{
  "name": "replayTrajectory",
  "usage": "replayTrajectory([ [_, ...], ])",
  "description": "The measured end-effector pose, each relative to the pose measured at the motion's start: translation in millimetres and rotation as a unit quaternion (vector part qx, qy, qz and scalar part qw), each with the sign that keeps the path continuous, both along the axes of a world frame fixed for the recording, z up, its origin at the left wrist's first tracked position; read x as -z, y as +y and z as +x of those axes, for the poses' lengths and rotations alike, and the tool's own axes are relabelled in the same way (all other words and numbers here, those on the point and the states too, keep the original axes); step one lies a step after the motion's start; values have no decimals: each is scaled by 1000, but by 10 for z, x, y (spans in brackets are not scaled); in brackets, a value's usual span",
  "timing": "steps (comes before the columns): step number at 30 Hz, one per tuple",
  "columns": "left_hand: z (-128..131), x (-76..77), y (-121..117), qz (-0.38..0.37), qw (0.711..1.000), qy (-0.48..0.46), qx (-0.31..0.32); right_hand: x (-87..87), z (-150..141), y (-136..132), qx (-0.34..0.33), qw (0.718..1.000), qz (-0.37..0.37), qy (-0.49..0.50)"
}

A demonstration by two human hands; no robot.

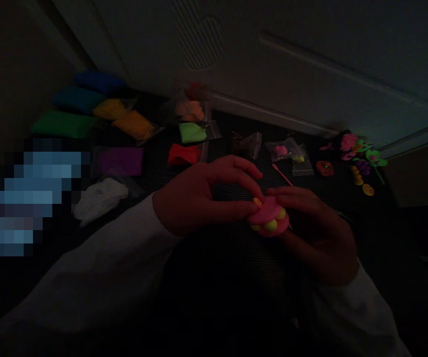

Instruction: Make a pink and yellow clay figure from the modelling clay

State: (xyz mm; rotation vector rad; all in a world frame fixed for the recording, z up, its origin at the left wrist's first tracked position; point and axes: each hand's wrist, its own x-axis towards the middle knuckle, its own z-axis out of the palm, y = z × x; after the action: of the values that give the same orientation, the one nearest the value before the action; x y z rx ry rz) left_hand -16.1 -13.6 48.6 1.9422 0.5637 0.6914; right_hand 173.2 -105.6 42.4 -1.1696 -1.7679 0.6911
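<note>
Between my hands is a pink clay macaron [268,210], two pink discs with yellow-green balls set between them. My right hand [318,228] grips it from the right, fingers on the upper disc and thumb beneath. At its upper left edge, the thumb and index finger of my left hand [214,191] pinch a small orange-yellow clay piece [257,202] against the top disc. A thin pink modelling tool [282,175] lies on the dark surface just beyond my hands.
Bags of coloured clay lie at the left and back, among them purple [121,161], white [100,198], red [184,154] and green [63,124]. Small finished clay figures [362,153] stand at the right. A pale panel [236,64] rises behind. The light is dim.
</note>
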Motion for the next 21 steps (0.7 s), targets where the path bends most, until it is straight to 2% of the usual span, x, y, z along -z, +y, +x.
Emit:
replayTrajectory([
  [21, -8, -10, -2, 1, 1000, 2, -11, -4, 7, 4, -4, 1000, 3, -16],
])
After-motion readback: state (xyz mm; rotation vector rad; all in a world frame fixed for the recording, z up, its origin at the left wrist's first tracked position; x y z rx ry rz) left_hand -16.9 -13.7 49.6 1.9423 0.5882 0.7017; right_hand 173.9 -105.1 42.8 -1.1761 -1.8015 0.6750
